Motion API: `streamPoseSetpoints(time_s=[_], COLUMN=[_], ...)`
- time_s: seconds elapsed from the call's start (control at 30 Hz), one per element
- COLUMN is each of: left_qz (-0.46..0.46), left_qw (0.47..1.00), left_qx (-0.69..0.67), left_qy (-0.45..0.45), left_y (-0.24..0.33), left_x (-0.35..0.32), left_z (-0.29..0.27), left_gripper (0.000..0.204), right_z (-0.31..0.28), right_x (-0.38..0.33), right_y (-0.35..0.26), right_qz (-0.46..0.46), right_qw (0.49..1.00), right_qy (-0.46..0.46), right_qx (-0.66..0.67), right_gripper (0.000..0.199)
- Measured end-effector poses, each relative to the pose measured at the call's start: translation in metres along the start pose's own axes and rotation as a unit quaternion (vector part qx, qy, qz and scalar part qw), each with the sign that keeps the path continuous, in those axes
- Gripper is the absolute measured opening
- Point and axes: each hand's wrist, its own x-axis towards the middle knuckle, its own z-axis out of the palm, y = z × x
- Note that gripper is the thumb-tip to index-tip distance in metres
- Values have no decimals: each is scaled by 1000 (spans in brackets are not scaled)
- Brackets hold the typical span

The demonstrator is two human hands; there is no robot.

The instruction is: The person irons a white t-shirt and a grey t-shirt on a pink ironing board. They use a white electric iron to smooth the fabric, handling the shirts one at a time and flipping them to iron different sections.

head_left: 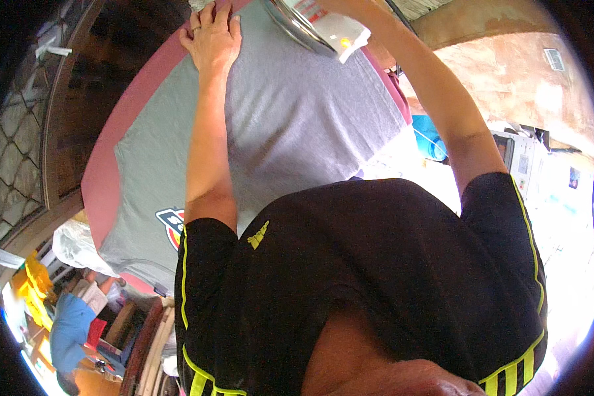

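A grey T-shirt with a printed badge is spread over a dusky-pink ironing board. My left hand lies palm down at the far left edge of the shirt, fingers spread, a ring on one of them. At the top edge of the view, my right hand is on a white clothes iron with a shiny metal rim. The iron is tilted, and the frame cuts off part of it along with most of that hand's fingers. Soft creases run across the cloth below the iron.
Left of the board stands a dark-framed door with a lattice grille. A clear plastic bag and a person in a blue top are at lower left. A blue bucket-like container and a white appliance stand to the right.
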Motion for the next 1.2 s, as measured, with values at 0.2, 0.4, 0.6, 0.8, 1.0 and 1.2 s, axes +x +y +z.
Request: streamPoseSetpoints(time_s=[0.2, 0.4, 0.6, 0.8, 1.0, 1.2], left_qz=[-16, -15, 51, -25, -117, -71], left_qw=[997, 990, 998, 993, 965, 988], left_qx=[-76, -137, -34, 11, -119, -107], left_qy=[15, 29, -11, -112, -203, -83], left_y=[-20, -19, -75, -156, -240, -244], left_x=[-5, -3, -20, -78, -111, -116], left_z=[4, -11, -22, -119, -166, -162], left_gripper=[25, 23, 34, 37, 30, 31], right_z=[37, 2, 0, -20, 8, 45], right_x=[27, -45, -8, 22, 61, 67], right_y=[-6, -36, -43, -29, -47, -146], right_qz=[-6, -96, -60, -191, -362, -417], right_qw=[997, 991, 996, 970, 905, 871], right_qy=[-18, 6, -57, -151, -224, -258], right_qx=[-80, 92, 27, 2, 19, 43], right_gripper=[56, 52, 52, 45, 38, 38])
